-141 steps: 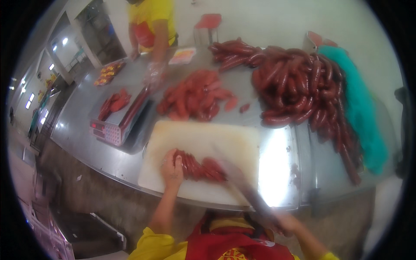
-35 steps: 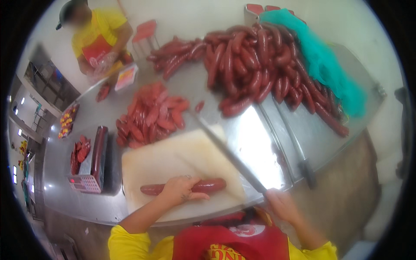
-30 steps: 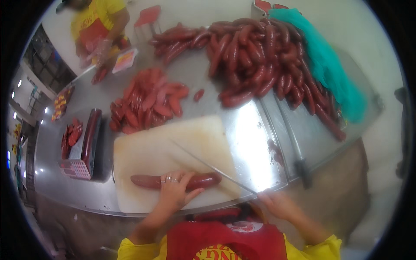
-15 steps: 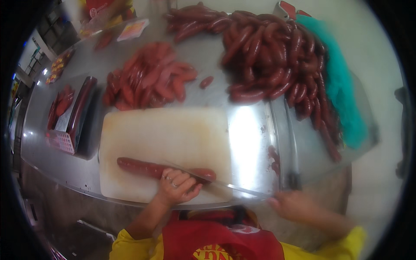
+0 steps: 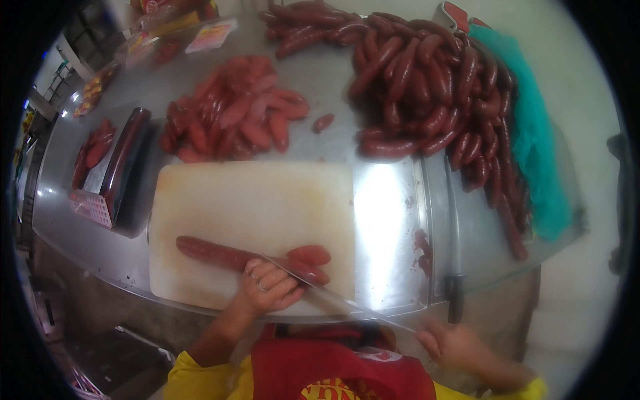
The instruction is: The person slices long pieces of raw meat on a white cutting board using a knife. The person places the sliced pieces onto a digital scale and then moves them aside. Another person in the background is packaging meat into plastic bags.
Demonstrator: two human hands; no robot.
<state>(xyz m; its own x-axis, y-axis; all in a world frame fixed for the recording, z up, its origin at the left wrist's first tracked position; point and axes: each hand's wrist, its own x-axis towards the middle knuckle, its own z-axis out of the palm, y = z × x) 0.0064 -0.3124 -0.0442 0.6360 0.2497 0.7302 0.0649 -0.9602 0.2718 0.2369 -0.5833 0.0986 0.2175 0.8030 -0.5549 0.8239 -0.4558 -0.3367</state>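
Observation:
A long dark red sausage lies across the lower part of the white cutting board. My left hand is closed around its right half and presses it to the board. In my right hand, off the board's lower right, is a knife held by its handle, which my fingers mostly hide. Its long thin blade slants up and left across the sausage, right beside my left fingers. An oval slice of sausage lies just beyond the sausage's right end.
Beyond the board lies a pile of cut slices, with whole sausages heaped at right beside green plastic. A long metal tool with a dark handle rests at right. Packaged sausages lie left. Another person stands opposite.
A slice has come off the sausage's right end and lies apart beyond it. My right hand with the knife has moved slightly lower; my left hand keeps its hold.

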